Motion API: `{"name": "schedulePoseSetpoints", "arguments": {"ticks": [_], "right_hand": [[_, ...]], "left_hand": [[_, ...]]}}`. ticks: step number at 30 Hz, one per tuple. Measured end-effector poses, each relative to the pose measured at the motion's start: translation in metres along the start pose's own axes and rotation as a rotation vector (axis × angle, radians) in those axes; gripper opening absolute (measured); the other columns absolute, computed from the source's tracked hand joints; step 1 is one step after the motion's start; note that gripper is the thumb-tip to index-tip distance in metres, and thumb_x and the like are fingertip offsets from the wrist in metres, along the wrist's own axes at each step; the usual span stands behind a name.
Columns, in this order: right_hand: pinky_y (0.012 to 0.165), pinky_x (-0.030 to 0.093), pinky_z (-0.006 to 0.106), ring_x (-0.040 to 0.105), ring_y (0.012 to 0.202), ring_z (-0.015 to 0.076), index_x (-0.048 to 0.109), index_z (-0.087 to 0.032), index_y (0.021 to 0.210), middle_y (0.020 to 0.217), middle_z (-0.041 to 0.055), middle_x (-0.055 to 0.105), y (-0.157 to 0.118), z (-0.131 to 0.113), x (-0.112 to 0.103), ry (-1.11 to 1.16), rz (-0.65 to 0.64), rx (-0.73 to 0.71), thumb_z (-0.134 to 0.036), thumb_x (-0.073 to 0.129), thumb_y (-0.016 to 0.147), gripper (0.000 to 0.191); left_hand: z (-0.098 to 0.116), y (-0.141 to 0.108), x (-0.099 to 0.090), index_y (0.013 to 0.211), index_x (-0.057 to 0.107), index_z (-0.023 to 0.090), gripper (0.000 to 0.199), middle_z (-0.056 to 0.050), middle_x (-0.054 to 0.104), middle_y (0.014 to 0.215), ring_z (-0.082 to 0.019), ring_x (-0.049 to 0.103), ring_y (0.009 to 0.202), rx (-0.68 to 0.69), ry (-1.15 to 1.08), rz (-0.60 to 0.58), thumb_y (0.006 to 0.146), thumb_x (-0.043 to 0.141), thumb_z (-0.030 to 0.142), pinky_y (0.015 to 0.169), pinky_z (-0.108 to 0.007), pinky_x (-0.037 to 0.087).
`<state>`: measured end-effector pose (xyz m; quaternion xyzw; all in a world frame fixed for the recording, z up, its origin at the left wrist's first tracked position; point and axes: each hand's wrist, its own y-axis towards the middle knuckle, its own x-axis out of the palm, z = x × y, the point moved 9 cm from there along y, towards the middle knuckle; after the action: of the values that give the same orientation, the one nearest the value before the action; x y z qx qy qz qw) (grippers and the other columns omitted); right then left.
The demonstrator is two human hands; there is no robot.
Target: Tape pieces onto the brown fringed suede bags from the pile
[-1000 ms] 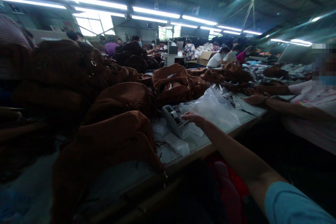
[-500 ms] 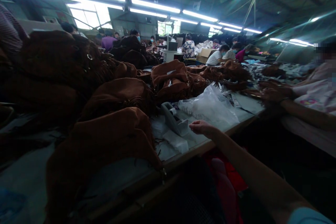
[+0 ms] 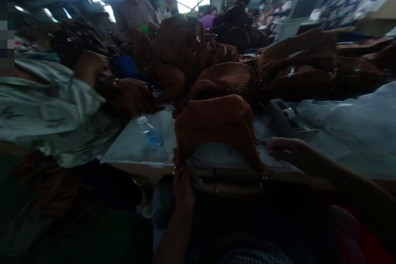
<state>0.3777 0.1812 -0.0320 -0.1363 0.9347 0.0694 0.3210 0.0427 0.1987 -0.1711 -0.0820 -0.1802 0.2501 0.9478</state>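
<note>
The view has swung left since a moment ago, and the person's left hand [image 3: 183, 185] now rises at the table's near edge, fingers pinched on the hem of a brown suede fringed bag [image 3: 216, 130], which sits right at that edge. The right hand [image 3: 291, 151] lies open, fingers loosely curled, just beside the bag. Past it are a grey tape dispenser [image 3: 280, 117] and clear plastic bags [image 3: 349, 119]. Piled suede bags [image 3: 297, 62] wall off the far side — a co-worker's patterned shirt [image 3: 46, 99] crowds the left, and a water bottle [image 3: 149, 133] lies on the bare white tabletop [image 3: 128, 150].
</note>
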Motion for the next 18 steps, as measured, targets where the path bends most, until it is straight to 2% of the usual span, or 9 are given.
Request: {"name": "schedulePoseSetpoints", "arguments": {"ticks": [2,4,6,8,11,18], "right_hand": [[0.056,0.035,0.02,0.044,0.063,0.0098,0.055,-0.015,0.076,0.069,0.0002,0.052,0.028,-0.05,0.055,0.02,-0.228,-0.143,-0.037,0.047,0.084,0.025],[0.057,0.034,0.019,0.043,0.064,0.0089,0.055,-0.014,0.077,0.07,-0.0005,0.052,0.055,-0.087,0.108,0.023,-0.388,-0.276,-0.031,0.046,0.085,0.021],[0.059,0.033,0.018,0.041,0.065,0.0084,0.055,-0.013,0.077,0.07,-0.0012,0.051,0.081,-0.106,0.147,0.003,-0.452,-0.369,-0.026,0.045,0.084,0.018],[0.058,0.032,0.018,0.039,0.063,0.0079,0.055,-0.012,0.075,0.069,-0.0017,0.049,0.102,-0.109,0.177,-0.049,-0.512,-0.385,-0.023,0.045,0.083,0.016],[0.055,0.03,0.018,0.038,0.06,0.0075,0.055,-0.012,0.072,0.066,-0.002,0.048,0.121,-0.104,0.2,-0.146,-0.566,-0.375,-0.018,0.046,0.08,0.014],[0.048,0.024,0.019,0.04,0.054,0.0072,0.062,-0.013,0.073,0.066,0.0006,0.058,0.139,-0.095,0.204,-0.385,-0.482,-0.302,-0.019,0.049,0.075,0.014]], "left_hand": [[-0.001,0.002,-0.011,0.072,0.062,0.014,0.028,0.001,0.058,0.071,-0.01,0.054,0.065,-0.03,-0.04,0.02,0.055,0.075,0.032,0.057,-0.022,0.042],[-0.004,-0.001,-0.009,0.073,0.062,0.015,0.031,0.002,0.058,0.068,-0.009,0.052,0.06,-0.055,-0.075,0.008,0.052,0.077,0.034,0.055,-0.021,0.04],[-0.004,-0.005,-0.004,0.073,0.063,0.015,0.032,0.003,0.058,0.066,-0.008,0.051,0.058,-0.053,-0.077,-0.022,0.053,0.076,0.036,0.053,-0.02,0.038],[-0.002,-0.008,-0.001,0.075,0.063,0.015,0.031,0.002,0.059,0.067,-0.009,0.052,0.058,-0.041,-0.073,-0.057,0.056,0.074,0.037,0.053,-0.02,0.038],[-0.001,-0.008,-0.002,0.076,0.063,0.015,0.028,0.001,0.061,0.068,-0.009,0.054,0.06,-0.04,-0.101,-0.082,0.058,0.073,0.035,0.055,-0.02,0.039],[-0.006,-0.005,-0.004,0.078,0.064,0.016,0.029,0.0,0.063,0.072,-0.011,0.057,0.065,-0.048,-0.104,-0.084,0.057,0.074,0.034,0.061,-0.022,0.041]]}}
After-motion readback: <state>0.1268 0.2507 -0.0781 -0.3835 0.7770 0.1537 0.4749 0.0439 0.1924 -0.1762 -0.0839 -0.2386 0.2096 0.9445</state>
